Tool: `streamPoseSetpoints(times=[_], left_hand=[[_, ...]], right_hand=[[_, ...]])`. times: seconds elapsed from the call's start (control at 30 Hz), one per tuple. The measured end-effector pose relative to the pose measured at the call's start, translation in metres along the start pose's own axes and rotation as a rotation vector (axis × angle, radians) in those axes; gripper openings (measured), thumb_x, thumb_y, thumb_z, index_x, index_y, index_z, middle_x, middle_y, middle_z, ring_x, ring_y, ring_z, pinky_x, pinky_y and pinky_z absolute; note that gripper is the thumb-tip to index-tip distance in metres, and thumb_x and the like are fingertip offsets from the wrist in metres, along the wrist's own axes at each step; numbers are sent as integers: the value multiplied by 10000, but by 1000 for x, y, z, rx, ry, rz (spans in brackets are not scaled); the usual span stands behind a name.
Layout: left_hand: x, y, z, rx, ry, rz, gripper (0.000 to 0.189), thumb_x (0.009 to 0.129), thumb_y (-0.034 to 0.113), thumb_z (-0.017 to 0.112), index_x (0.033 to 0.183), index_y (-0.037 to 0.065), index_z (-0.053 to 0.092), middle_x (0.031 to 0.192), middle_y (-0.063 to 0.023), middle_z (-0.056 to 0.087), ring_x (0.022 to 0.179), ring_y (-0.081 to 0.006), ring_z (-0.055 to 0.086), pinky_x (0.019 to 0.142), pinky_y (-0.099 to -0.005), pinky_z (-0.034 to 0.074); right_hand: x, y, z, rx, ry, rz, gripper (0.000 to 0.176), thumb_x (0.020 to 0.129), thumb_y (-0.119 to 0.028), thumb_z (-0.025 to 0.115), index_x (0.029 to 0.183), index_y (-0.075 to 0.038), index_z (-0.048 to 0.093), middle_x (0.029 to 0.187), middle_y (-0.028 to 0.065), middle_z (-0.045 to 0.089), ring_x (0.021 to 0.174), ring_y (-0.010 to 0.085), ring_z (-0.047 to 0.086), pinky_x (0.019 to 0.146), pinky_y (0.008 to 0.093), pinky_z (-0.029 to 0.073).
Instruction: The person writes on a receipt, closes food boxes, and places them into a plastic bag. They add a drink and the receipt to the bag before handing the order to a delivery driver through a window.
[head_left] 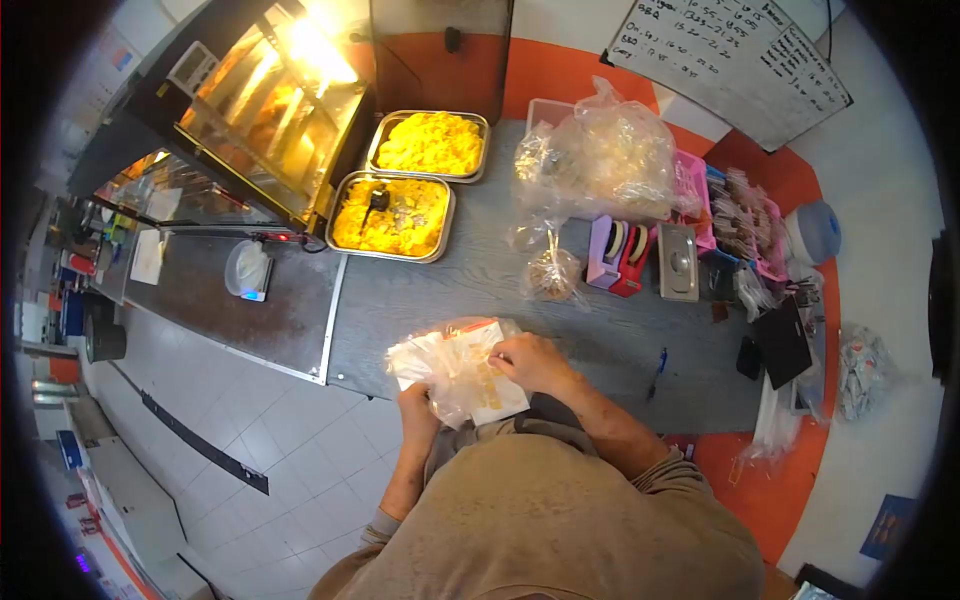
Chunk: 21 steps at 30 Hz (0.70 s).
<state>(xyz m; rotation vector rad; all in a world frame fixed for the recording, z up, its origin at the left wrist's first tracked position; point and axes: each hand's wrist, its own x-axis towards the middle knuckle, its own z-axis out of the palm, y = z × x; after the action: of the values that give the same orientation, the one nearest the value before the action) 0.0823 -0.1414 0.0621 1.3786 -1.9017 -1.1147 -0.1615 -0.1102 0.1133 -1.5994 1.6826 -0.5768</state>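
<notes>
At the front edge of the grey table, a clear plastic bag (452,375) lies bunched around or over white paper packaging (497,398) with orange print; which is inside which I cannot make out. My left hand (418,412) is closed on the near left edge of the plastic bag. My right hand (532,362) pinches at the right side, where plastic and paper meet, with fingers closed. Beyond the hands sits a small tied clear bag (553,274) with brownish contents. To its right stand a purple tape dispenser (601,250) and a red tape dispenser (631,262).
Two metal trays of yellow food (428,143) (392,215) stand at the back left beside a lit glass display case (290,120). A large clear bag (610,150), a metal box (678,262), pink baskets (770,240) and a blue pen (657,373) are to the right.
</notes>
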Motion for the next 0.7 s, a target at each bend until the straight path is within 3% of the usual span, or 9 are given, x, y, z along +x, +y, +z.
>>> streamPoseSetpoints(times=[0.07,0.13,0.17,0.23,0.27,0.33,0.57,0.63,0.7], left_hand=[[5,-7,-3,-21,-38,9,170,721,110,720,845,-6,712,697,-162,679,639,-184,665,588,-312,496],[9,-24,-4,30,-94,50,177,716,117,739,835,-11,706,715,-154,687,657,-176,663,598,-310,498],[10,-21,-2,24,-99,52,177,716,117,739,835,-11,706,715,-154,687,657,-176,663,598,-310,498],[11,-13,0,-33,-35,61,165,721,103,735,835,-12,705,748,-157,694,682,-173,665,611,-317,503],[12,-9,0,-37,-38,57,165,721,103,735,835,-12,705,748,-157,694,682,-173,665,611,-317,503],[14,-4,-2,12,-59,79,161,710,57,713,852,-17,695,788,-182,682,688,-239,679,611,-326,523],[16,-8,-1,-56,-78,62,174,712,48,722,873,-13,696,821,-169,687,705,-240,683,618,-324,533],[18,0,-6,-11,-111,120,171,711,52,726,862,-18,692,816,-169,682,707,-236,681,606,-323,535],[17,-6,-2,-36,-89,104,167,711,49,725,859,-21,691,809,-167,681,705,-236,681,601,-321,535]], right_hand=[[-12,11,-12,-66,89,-8,190,818,-216,652,863,-40,707,820,174,681,798,316,663,704,422,510],[-21,24,-24,82,712,-17,131,825,-151,661,856,-26,688,842,135,686,806,283,666,702,397,500],[-21,27,-33,76,715,-13,131,825,-151,661,856,-26,688,842,135,686,806,283,666,702,397,500],[-19,30,-52,-92,1321,127,126,836,-109,666,905,-4,654,834,106,680,782,243,653,710,358,486],[-22,49,-54,-97,1318,129,126,836,-109,666,905,-4,654,834,106,680,782,243,653,710,358,486],[-28,94,-51,169,823,128,169,877,-131,652,960,8,604,802,83,660,745,201,632,707,316,475],[9,75,-82,736,832,109,87,946,-100,569,997,-33,593,731,38,585,747,127,599,715,251,462],[22,52,-98,1308,818,103,131,908,-126,633,1009,-48,602,654,20,548,696,134,596,669,267,471],[40,54,-112,967,752,292,202,876,-194,674,1002,-42,632,693,58,601,693,156,616,650,292,480]])
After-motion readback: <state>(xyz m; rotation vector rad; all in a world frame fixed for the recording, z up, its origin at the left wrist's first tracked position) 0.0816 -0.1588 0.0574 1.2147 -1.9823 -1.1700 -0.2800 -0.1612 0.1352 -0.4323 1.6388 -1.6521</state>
